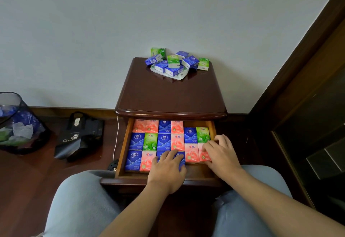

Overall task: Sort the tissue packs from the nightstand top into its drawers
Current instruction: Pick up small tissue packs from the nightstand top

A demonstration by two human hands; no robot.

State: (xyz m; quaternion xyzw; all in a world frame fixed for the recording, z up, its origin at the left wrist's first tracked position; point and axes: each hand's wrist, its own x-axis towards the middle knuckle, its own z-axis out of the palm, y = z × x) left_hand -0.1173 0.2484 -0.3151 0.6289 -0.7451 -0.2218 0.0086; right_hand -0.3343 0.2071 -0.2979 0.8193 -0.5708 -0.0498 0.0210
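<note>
Both hands lay in the open top drawer (121,149): the left hand (169,165) rested flat on a blue tissue pack (180,159), the right hand (220,154) loosely on a pink tissue pack (203,155).

More packs (175,63) sat on the nightstand top (168,94), well apart.

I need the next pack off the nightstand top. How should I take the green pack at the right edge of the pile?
Pinch the green pack across its two broad faces, coming from the right: it stands on edge, slightly apart from the pile, with that side unobstructed.
</note>
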